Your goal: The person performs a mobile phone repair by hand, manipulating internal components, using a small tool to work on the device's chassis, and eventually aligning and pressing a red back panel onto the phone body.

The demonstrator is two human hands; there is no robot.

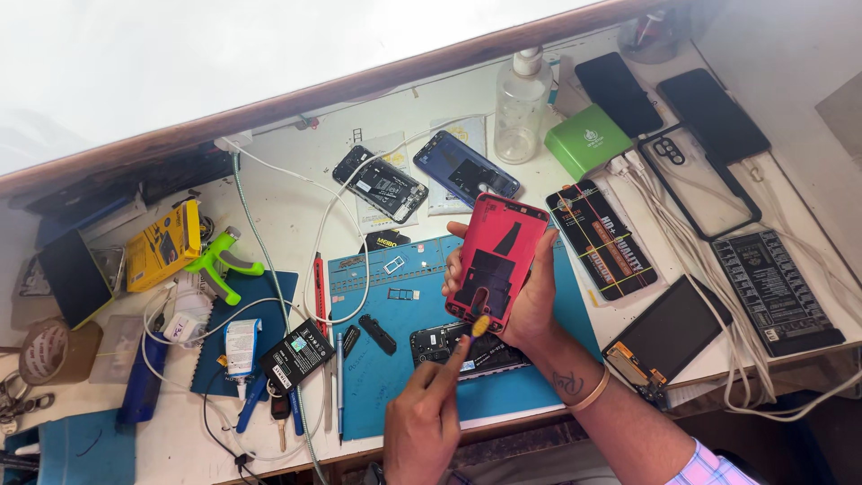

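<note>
My right hand holds a red phone back housing upright over the blue work mat, inner side facing me. My left hand is closed on a small yellow-tipped tool. The tool's tip touches the lower end of the red housing. Under both hands an opened dark phone lies on the mat. Small SIM trays and a black strip also rest on the mat.
Behind the mat lie an opened black phone, a blue phone back, a clear bottle and a green box. Dark phones, a clear case, white cables and a black board fill the right. At the left lie a battery, a tube and a yellow box.
</note>
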